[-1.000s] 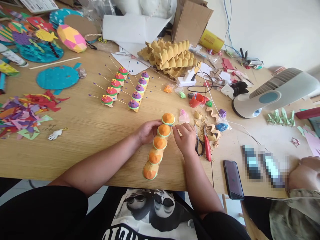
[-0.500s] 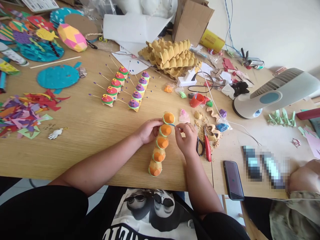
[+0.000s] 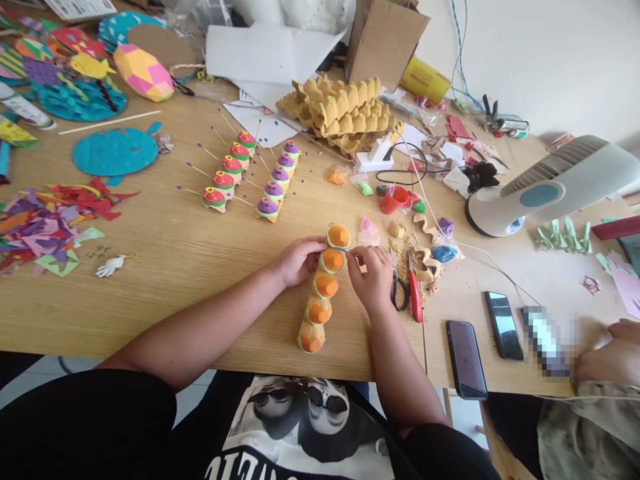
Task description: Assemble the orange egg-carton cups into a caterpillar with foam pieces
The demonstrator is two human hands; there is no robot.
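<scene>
An egg-carton strip (image 3: 321, 293) with several orange domes ringed in green lies on the wooden table (image 3: 190, 267) in front of me. My left hand (image 3: 296, 260) curls round its left side near the second dome from the far end. My right hand (image 3: 371, 277) pinches something small against the right side of the same dome; what it holds is too small to make out. Red-handled scissors (image 3: 411, 290) lie just right of my right hand.
Two finished strips with purple and red domes and sticks (image 3: 250, 177) stand further back. Egg cartons (image 3: 340, 113), a glue gun (image 3: 377, 155), a fan (image 3: 550, 187), paper scraps (image 3: 45, 223) and phones (image 3: 466, 359) surround the work. Another person's hand (image 3: 607, 350) rests at the right edge.
The carton strip has been tilted and shifted slightly away from me. My right fingers have moved back in against the second dome. The head camera shifted a little.
</scene>
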